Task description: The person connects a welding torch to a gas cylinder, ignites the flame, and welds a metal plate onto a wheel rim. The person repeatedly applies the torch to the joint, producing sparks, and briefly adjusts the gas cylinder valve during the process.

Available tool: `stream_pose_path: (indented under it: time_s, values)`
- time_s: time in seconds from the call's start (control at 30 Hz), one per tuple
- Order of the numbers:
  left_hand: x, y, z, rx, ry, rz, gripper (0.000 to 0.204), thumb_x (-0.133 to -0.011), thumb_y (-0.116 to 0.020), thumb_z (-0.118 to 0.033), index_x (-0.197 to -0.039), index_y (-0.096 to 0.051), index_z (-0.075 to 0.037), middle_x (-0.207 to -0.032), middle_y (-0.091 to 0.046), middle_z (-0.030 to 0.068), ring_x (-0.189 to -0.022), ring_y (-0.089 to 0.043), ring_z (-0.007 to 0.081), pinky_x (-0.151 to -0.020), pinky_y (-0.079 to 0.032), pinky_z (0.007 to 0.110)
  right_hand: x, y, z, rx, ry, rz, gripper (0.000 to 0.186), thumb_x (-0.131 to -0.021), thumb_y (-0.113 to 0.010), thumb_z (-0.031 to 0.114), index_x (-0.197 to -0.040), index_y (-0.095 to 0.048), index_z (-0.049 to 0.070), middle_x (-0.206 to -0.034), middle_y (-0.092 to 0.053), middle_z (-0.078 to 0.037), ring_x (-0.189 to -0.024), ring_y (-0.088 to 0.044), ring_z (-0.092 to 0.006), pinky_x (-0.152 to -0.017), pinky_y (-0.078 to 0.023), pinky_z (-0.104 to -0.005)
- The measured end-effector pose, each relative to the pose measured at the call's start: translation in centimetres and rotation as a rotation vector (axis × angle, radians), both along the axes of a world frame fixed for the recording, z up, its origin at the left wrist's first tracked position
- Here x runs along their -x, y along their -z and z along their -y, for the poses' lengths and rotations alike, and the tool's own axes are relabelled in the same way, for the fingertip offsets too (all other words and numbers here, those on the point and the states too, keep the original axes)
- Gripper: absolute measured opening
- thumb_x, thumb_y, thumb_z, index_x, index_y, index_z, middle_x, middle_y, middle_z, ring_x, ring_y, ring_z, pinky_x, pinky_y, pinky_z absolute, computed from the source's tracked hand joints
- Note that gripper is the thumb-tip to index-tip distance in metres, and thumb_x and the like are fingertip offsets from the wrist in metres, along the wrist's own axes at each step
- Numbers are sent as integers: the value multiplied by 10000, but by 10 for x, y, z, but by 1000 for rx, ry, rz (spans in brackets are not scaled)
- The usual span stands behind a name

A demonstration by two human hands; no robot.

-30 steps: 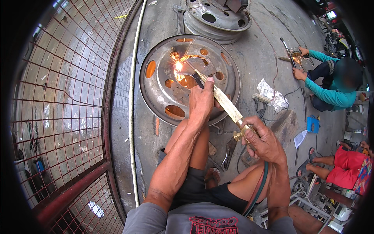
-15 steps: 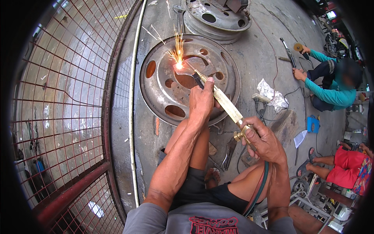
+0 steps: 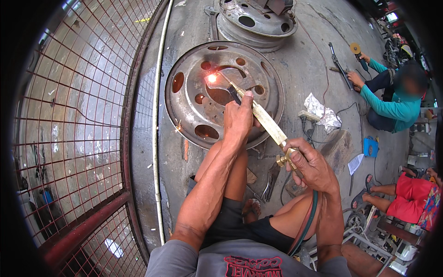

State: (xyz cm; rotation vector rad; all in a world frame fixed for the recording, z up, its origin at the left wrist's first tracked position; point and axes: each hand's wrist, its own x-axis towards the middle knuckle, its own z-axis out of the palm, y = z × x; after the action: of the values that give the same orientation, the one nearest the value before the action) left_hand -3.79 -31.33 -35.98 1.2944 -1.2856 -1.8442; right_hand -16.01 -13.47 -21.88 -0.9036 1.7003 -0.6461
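Observation:
A steel wheel rim lies flat before me, its centre glowing red-white at the tip of a brass cutting torch. My left hand is closed around the torch's front part and a dark piece beside it, over the rim. My right hand grips the torch's rear beside the brass valves, with red and green hoses running down from it. A small burst of sparks shows at the rim's lower left edge. My bare legs are bent below my forearms.
Red mesh fencing and a white pipe run along the left. A second rim, wrench, pliers, cords and blue case surround me. A co-worker holds a grinder at right; another person sits lower right.
The spray of sparks at the torch tip has shrunk to a small bright spot. The co-worker's grinder has risen away from the bar, and its sparks have stopped. My hands stay in place.

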Motion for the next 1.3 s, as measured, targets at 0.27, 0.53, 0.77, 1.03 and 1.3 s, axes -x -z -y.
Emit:
stream_pose_path:
  time_s: [0.27,0.53,0.77,1.03,1.3]
  values:
    - [-1,-2,-1,-42,-32,-83,459,-1043,-556,-351,-799,-645,26,-630,-640,118,-461,-569,172,-467,-438,321,0,0,0,0,2,-1,387,-1093,-540,487,-1267,-594,145,-742,-610,-12,-508,-569,-68,-459,-430,-257]
    - [-3,-6,-1,-40,-33,-72,456,-1044,-551,-359,-787,-638,7,-631,-643,109,-465,-570,174,-475,-431,326,0,0,1,8,12,33,355,-1089,-575,440,-1271,-580,135,-751,-608,-15,-502,-558,-70,-452,-419,-255]
    - [-1,-2,1,-20,1,22,684,-1039,-466,-463,-633,-698,36,-487,-612,129,-537,-626,228,-626,-513,386,-2,0,0,30,25,37,322,-1072,-631,361,-1269,-527,128,-746,-603,-16,-493,-547,-68,-439,-410,-256]
    - [-1,-33,-11,114,-105,-162,661,-1075,-481,-516,-695,-662,-7,-542,-604,85,-530,-610,177,-596,-501,357,2,6,-15,143,75,164,325,-1089,-588,391,-1293,-481,162,-802,-618,-48,-510,-538,-68,-427,-386,-232]
    - [1,-70,-33,164,-268,-748,410,-1085,-570,-423,-1118,-564,-14,-859,-675,139,-724,-706,232,-698,-642,390,1,-3,-42,275,126,665,557,-1057,-453,598,-1341,-495,121,-886,-641,-134,-543,-574,-129,-475,-442,-230]
